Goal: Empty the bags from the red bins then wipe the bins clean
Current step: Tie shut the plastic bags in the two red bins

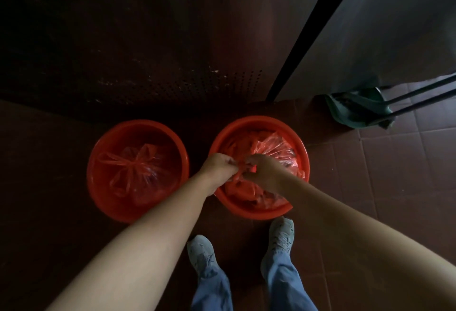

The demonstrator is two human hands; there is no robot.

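Two round red bins stand side by side on the floor. The left bin (98,162) holds a red plastic bag (138,170) tied in a knot, its handles splayed out. The right bin (302,152) holds another red plastic bag (276,148), loosely bunched. Over the right bin, my left hand (218,166) and my right hand (262,171) each pinch a twisted strip of that bag's handles, close together. The bag's lower part is hidden behind my hands.
A dark perforated metal panel (172,69) rises just behind the bins. A green dustpan (357,108) with dark poles leans at the right by a grey wall. Brown tiled floor (394,175) spreads to the right. My shoes (281,234) stand just before the right bin.
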